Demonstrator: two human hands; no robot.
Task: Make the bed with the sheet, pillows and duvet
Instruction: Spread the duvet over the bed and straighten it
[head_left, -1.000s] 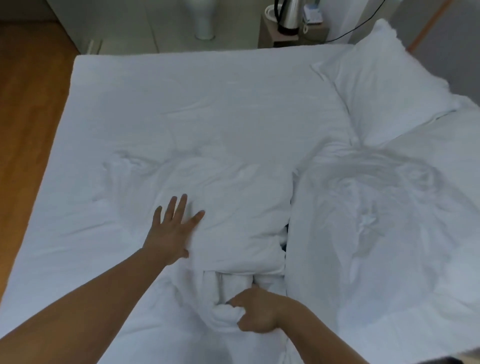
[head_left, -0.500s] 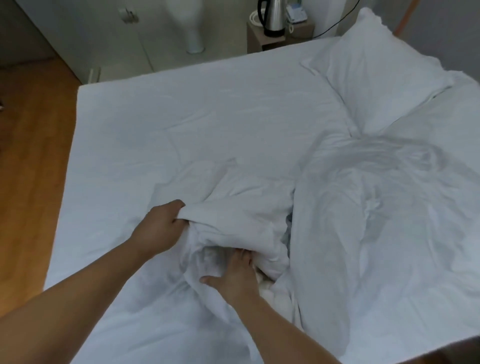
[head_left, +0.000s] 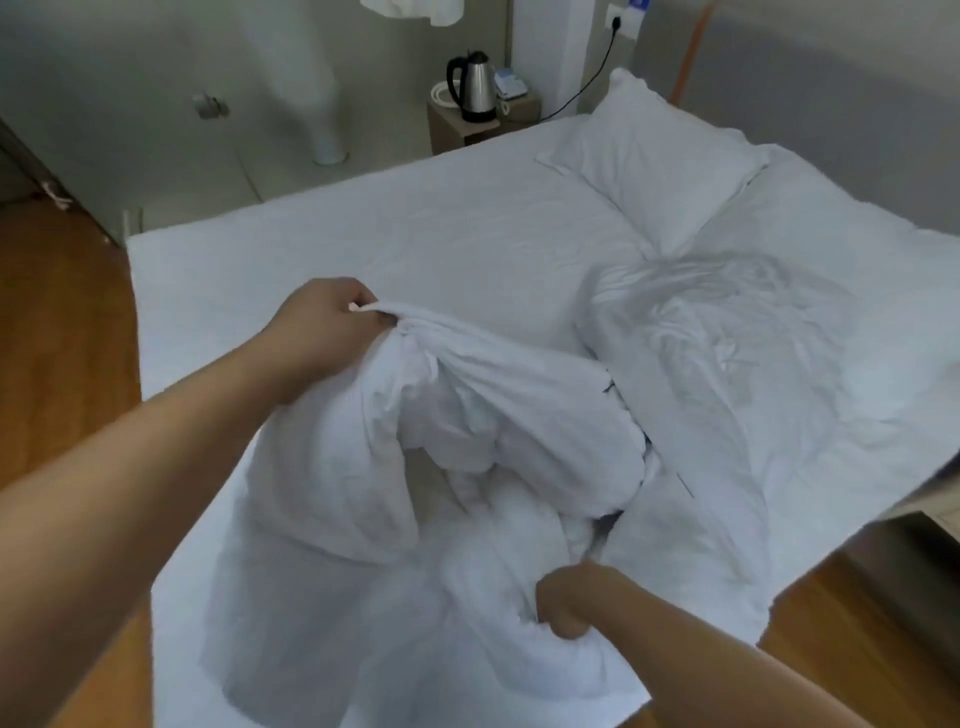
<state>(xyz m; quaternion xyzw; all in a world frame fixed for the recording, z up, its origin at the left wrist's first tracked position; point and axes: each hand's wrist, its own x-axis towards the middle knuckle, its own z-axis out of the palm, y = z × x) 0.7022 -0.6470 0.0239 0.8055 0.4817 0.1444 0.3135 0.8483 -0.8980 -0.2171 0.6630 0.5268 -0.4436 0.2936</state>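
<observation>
Your left hand (head_left: 324, 322) clenched on a lifted fold of the bunched white duvet (head_left: 467, 441), your right hand (head_left: 576, 603) gripping its near edge, pillow (head_left: 654, 161) beyond.

Your bed (head_left: 322, 249) wears a flat white sheet (head_left: 441, 244). Just beyond where you grip, the bunched duvet (head_left: 519, 415) lies heaped on it; to its right lies a crumpled pillow (head_left: 727, 353), and farther off a plump pillow (head_left: 660, 156) rests.

Wooden floor (head_left: 62, 322), grey walls (head_left: 135, 67), small bedside table (head_left: 457, 127) with kettle (head_left: 474, 85), wall socket (head_left: 618, 23)
</observation>
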